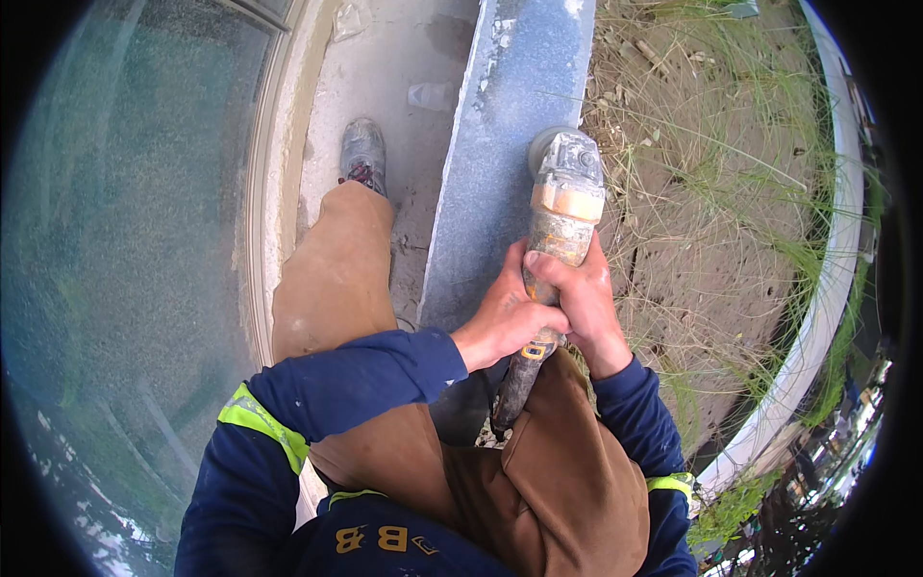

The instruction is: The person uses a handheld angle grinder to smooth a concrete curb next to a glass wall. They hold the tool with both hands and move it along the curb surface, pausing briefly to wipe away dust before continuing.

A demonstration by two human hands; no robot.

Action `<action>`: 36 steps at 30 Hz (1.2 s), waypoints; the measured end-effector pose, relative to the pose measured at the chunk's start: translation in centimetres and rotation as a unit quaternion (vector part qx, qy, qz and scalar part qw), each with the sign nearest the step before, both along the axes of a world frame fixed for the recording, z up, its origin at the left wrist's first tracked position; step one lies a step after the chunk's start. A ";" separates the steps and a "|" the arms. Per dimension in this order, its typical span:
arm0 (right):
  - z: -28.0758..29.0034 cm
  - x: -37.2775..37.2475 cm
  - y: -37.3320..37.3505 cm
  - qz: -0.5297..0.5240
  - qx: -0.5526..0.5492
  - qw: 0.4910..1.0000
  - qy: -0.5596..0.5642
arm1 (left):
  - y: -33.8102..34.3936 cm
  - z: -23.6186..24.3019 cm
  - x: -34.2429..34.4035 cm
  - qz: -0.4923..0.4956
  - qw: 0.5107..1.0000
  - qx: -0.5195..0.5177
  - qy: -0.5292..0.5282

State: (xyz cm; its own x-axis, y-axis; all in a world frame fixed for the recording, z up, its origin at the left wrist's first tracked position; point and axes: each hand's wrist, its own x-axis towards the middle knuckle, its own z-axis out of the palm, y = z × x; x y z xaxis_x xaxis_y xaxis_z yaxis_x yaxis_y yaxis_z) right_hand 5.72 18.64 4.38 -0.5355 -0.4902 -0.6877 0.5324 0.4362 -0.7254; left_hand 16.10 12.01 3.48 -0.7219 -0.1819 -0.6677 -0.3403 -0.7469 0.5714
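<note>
Both hands grip a dusty angle grinder (562,197) by its body. My left hand (502,322) wraps the rear of the handle from the left, and my right hand (585,296) clasps it from the right, just ahead. The grinder's round head (550,146) rests at the right edge of a long grey stone slab (514,115) that runs away from me. My dark blue sleeves with yellow-green bands come in from below. My tan trouser leg and a dusty shoe (363,154) stand left of the slab.
A pale concrete strip (394,87) lies between the slab and a large glass pane (125,240) on the left. Bare dirt with thin dry grass (702,163) spreads to the right, bounded by a white curved kerb (817,308).
</note>
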 end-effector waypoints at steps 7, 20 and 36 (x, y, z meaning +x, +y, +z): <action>0.4 -0.3 0.0 -0.031 -0.008 0.999 -0.013 | -0.6 0.1 -0.5 -0.026 1.000 0.012 0.005; 0.4 -0.6 -0.4 -0.016 -0.004 1.000 -0.010 | -0.9 0.7 -0.9 -0.022 0.999 0.035 -0.010; 0.2 -0.9 -0.3 -0.015 -0.014 1.000 -0.005 | -0.8 0.1 -1.1 -0.027 0.999 0.040 0.001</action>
State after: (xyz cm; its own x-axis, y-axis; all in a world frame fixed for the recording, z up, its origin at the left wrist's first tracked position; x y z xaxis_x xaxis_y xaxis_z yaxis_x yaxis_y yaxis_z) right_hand 4.78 18.31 4.62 -0.5428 -0.4938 -0.6794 0.5520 0.3999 -0.7317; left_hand 15.00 11.21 3.59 -0.7305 -0.0881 -0.6772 -0.3805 -0.7710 0.5106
